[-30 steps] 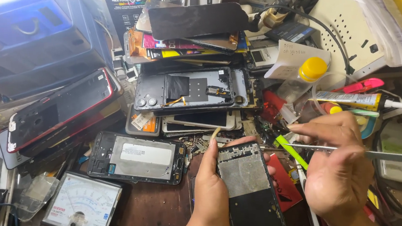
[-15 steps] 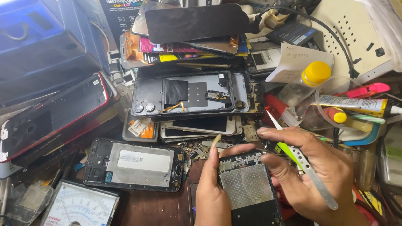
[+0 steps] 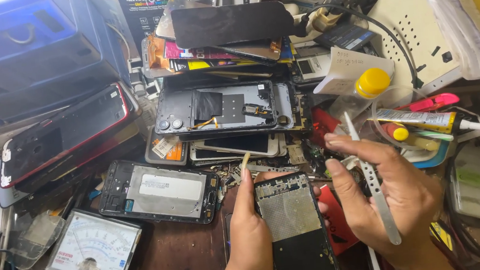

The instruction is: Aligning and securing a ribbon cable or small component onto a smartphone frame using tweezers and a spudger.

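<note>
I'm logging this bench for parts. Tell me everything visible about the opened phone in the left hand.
The phone is a slim dark slab with its cover off, held lengthwise, top end away from the person. Its upper half shows a dull grey metal shield with a strip of small parts above it; the lower half is plain black. The left hand clasps its left edge, thumb at the top corner. The right hand, carrying metal tweezers, hovers beside its right edge.

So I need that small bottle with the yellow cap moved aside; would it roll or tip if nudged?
The bottle looks small and light, so probably tips easily. Its round cap suggests it would roll. Surrounding clutter would likely stop it.
</note>
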